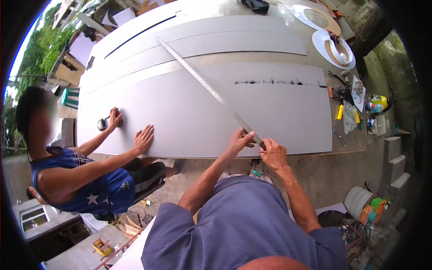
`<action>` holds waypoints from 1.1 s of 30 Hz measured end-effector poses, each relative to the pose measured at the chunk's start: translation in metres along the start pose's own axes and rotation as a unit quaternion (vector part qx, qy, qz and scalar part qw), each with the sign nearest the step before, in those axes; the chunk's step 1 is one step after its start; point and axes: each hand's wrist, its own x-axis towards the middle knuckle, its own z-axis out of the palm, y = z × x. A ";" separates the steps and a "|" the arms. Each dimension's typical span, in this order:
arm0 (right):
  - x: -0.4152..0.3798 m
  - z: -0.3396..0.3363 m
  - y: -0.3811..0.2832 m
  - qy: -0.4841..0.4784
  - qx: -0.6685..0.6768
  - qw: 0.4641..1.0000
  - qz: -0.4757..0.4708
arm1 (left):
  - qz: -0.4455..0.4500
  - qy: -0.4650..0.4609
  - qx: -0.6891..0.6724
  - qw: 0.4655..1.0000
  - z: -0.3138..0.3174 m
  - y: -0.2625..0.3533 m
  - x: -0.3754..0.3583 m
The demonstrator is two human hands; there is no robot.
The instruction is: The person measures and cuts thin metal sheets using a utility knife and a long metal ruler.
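Note:
A long metal ruler [202, 82] lies diagonally over a large grey sheet [180, 112], its near end at the sheet's front edge. My left hand [238, 141] is closed around the ruler close to that end. My right hand [273, 154] is closed at the very tip of the ruler, fingers bent. A small yellow bit shows under its fingertips, too little to name. A dark smudged line [279, 82] runs across the sheet beyond my hands.
To my left, another person [85, 180] rests both hands on the sheet beside a tape measure [102, 124]. Narrower grey panels [252, 42] lie at the back. Hand tools, a plastic bag [349, 119] and white curved pieces [333, 49] crowd the right end of the table.

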 end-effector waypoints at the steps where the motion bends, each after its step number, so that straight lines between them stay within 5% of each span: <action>1: -0.009 -0.007 0.018 0.016 -0.003 1.000 -0.006 | -0.016 -0.005 -0.043 0.999 0.003 -0.006 0.012; 6: -0.075 -0.022 0.091 0.042 0.043 0.998 -0.004 | 0.100 0.058 -0.325 0.939 -0.019 -0.024 0.095; 9: -0.118 -0.033 0.117 0.078 0.141 0.984 0.072 | 0.049 0.157 -0.239 0.957 0.011 -0.037 0.122; 13: -0.173 -0.019 0.161 0.102 0.160 0.970 0.152 | 0.103 -0.004 -0.096 0.990 0.101 0.000 0.100; 17: -0.192 0.000 0.162 0.141 0.236 0.942 0.194 | 0.119 -0.066 -0.023 0.990 0.155 0.025 0.129; 25: -0.103 -0.012 0.163 0.226 0.214 0.919 0.242 | 0.141 -0.092 0.066 0.984 0.174 0.079 0.250; 27: -0.068 -0.003 0.179 0.217 0.165 0.933 0.236 | 0.116 -0.016 0.172 0.978 0.151 0.073 0.303; 28: -0.052 -0.004 0.184 0.210 0.124 0.942 0.233 | 0.157 0.112 0.357 0.914 0.125 0.046 0.342; 30: -0.022 0.000 0.207 0.242 0.084 0.942 0.215 | 0.166 0.184 0.620 0.744 0.134 0.068 0.299; 33: -0.024 -0.018 0.208 0.281 0.037 0.933 0.222 | 0.329 0.073 0.612 0.716 0.115 0.033 0.267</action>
